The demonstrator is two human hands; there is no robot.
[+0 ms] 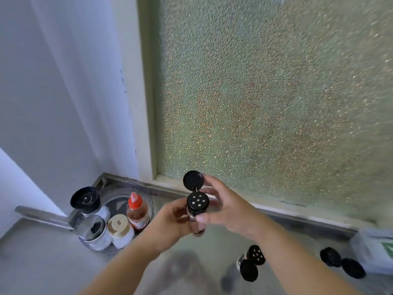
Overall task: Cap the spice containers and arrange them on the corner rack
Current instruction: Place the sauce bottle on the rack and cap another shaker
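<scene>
Right now the spice jar (196, 218) stands upright between the two hands, above the steel counter (42, 262). The left hand (170, 222) is curled around its glass body from the left side, and the right hand (225, 207) pinches it near the top, with the thumb in front and the other fingers behind the open flip lid (193, 180). This lid is round, black and tilted back on its hinge, so the black shaker top (198, 200) with its small holes is visible. Most of the jar's body is hidden by the fingers. To the left, in the corner, a round clear rack (146, 201) holds a red-capped bottle (137, 210), a container with a black lid (86, 199), one with a shiny metal lid (91, 227) and one with a beige lid (119, 226). On the counter to the right lies another jar (251, 260) with open lid, blurred, and two black round caps (342, 262) beside a white box (374, 248), which is cut by the picture's edge. Behind is bumpy frosted glass (265, 92).
</scene>
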